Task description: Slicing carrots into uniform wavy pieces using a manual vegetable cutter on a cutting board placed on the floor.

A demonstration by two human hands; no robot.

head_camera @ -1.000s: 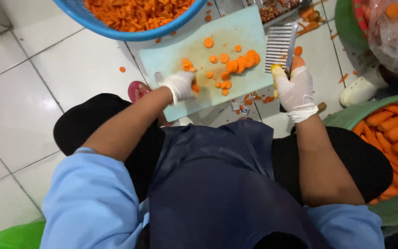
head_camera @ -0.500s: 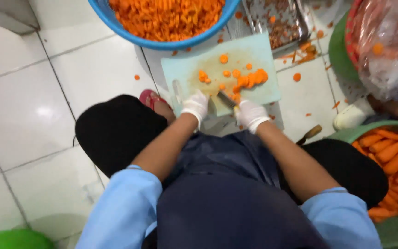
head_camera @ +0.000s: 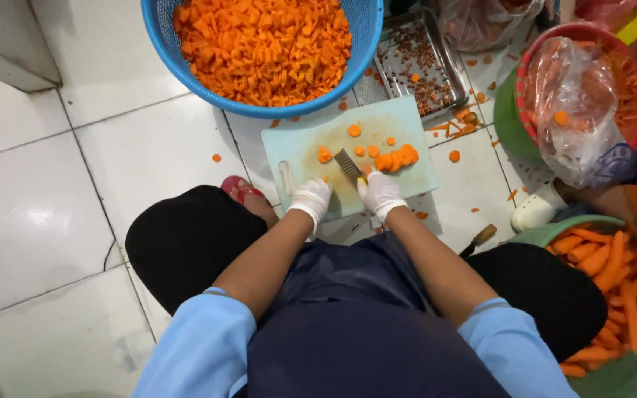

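**Hidden, cropped or unclear around the cutting board**

Blue basket [head_camera: 366, 44] beyond the cutting board [head_camera: 296, 151]: far rim cut off by top edge. Metal tray [head_camera: 444, 63] beside it: top cropped, contents too small to identify. Green basin [head_camera: 628, 376] of whole carrots, right of the board: cropped by right and bottom edges. Red basket [head_camera: 632, 121] further up: mostly covered by a plastic bag [head_camera: 576, 110]. Crinkle cutter [head_camera: 348, 166] on the board: handle hidden inside the right hand [head_camera: 381, 195]. Left hand [head_camera: 311, 199]: what it presses is unclear. Wooden handle [head_camera: 481, 237] near the board's right corner: rest hidden behind the knee.
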